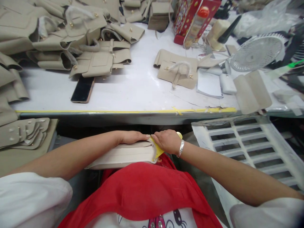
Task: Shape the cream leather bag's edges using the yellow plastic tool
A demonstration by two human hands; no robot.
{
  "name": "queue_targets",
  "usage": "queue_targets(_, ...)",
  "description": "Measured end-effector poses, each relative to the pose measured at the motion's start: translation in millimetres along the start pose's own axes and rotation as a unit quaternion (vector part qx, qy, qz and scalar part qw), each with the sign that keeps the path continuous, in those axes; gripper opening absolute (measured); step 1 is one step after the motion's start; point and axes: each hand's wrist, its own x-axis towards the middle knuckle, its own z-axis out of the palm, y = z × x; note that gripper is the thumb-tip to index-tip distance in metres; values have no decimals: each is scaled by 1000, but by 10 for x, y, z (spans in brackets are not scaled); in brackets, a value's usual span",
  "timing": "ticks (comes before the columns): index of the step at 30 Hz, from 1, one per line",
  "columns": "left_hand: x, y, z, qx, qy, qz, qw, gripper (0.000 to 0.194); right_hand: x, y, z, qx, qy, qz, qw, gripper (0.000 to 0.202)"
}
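Fingertips (152, 136) of her right hand (167, 141) pinch the yellow strip (157, 152) at the stack of beige panels (123, 155) on her lap, left hand (131, 137) flat atop, seemingly mid-binding; next needs steady pressure.

White worktable (142, 85), front edge lined with yellow tape (118, 111) (torn and wrinkled toward the right). On its surface: a heap of beige bag parts (59, 34) at the far left, a dark phone (82, 89) just beside that heap, one beige piece with metal clasps (177, 70) near centre, a white desk fan (256, 52) lying at the right, and a red patterned box (190, 15) at the back.
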Motion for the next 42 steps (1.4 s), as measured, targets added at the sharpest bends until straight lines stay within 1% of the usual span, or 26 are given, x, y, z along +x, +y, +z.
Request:
queue_targets(6,12,-21,-6,0,-7,19,1000,64,6,-19,-10,-3,-1,-1,1000,49)
queue_targets(11,-38,-28,-15,6,-22,16,1000,61,36,-61,-1,-6,-3,-20,1000,49)
queue_targets(16,-174,-100,-48,17,-31,67,997,56,161,-112,-34,-7,-11,-61,998,49)
queue_targets(19,-325,-146,-75,26,-17,64,997,56,282,-211,-75,-10,-8,-96,995,48)
queue_targets(23,-613,-223,-61,50,25,35,998,60,515,-416,-197,-23,-2,-135,991,51)
queue_targets(25,-780,-268,-18,73,70,4,995,64,637,-450,-324,-34,-13,-156,987,52)
queue_targets(27,-934,-293,59,100,135,-46,985,70,705,-364,-482,-37,-14,-149,988,51)
queue_targets(28,-995,-287,111,116,168,-68,977,73,705,-272,-558,-24,-4,-125,992,50)
queue_targets(29,-1036,-265,172,135,195,-79,968,76,680,-154,-621,7,14,-86,996,48)
queue_targets(30,-1053,-225,239,157,215,-77,961,78,628,-18,-666,54,31,-36,997,45)
queue_targets(31,-1044,-168,310,182,224,-64,955,80,549,123,-690,114,44,19,992,43)
queue_targets(32,-1008,-97,383,208,226,-45,950,82,447,260,-691,178,48,69,981,41)
queue_targets(34,-864,67,520,256,226,-7,940,89,184,485,-626,237,34,112,965,42)
queue_targets(35,-769,148,581,277,228,9,933,94,33,561,-565,254,16,118,960,42)
queue_targets(37,-569,277,682,310,242,19,919,103,-279,634,-401,279,-38,115,953,42)
queue_targets(38,-480,319,723,322,253,16,912,106,-427,632,-308,331,-77,116,933,40)
queue_targets(39,-406,345,759,334,263,12,905,107,-562,610,-214,403,-118,116,900,37)
queue_targets(40,-349,359,791,345,273,6,898,105,-679,569,-123,481,-158,114,855,34)
queue_targets(42,-285,360,849,366,293,-2,883,96,-848,456,37,623,-215,101,746,34)
